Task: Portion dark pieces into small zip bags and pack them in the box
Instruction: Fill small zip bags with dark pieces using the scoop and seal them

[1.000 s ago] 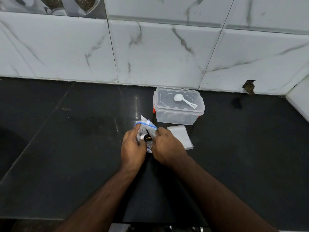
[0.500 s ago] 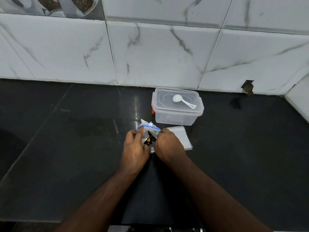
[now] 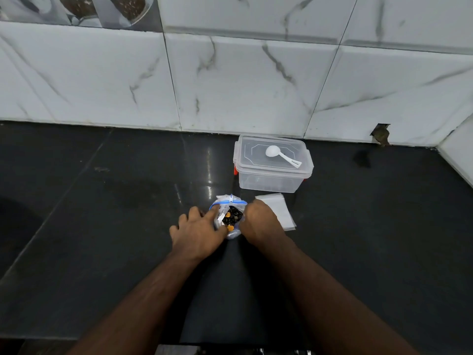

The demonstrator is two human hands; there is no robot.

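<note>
A clear zip bag (image 3: 228, 202) with a blue zip strip stands on the black counter, its mouth spread open. Dark pieces (image 3: 232, 217) with a few orange bits show inside. My left hand (image 3: 197, 230) holds the bag's left rim between thumb and forefinger. My right hand (image 3: 259, 220) grips the right rim with curled fingers. Behind them stands a clear plastic box (image 3: 271, 178) with its lid on, and a white scoop (image 3: 280, 155) lies on the lid.
A flat stack of empty small zip bags (image 3: 279, 208) lies just right of my right hand. The black counter (image 3: 102, 226) meets a white marble-tiled wall (image 3: 230, 85) at the back. A corner wall (image 3: 458, 155) closes off the far right.
The bag's mouth has been pulled wider apart, so the dark pieces inside now show. My left hand's outer fingers have spread off the bag.
</note>
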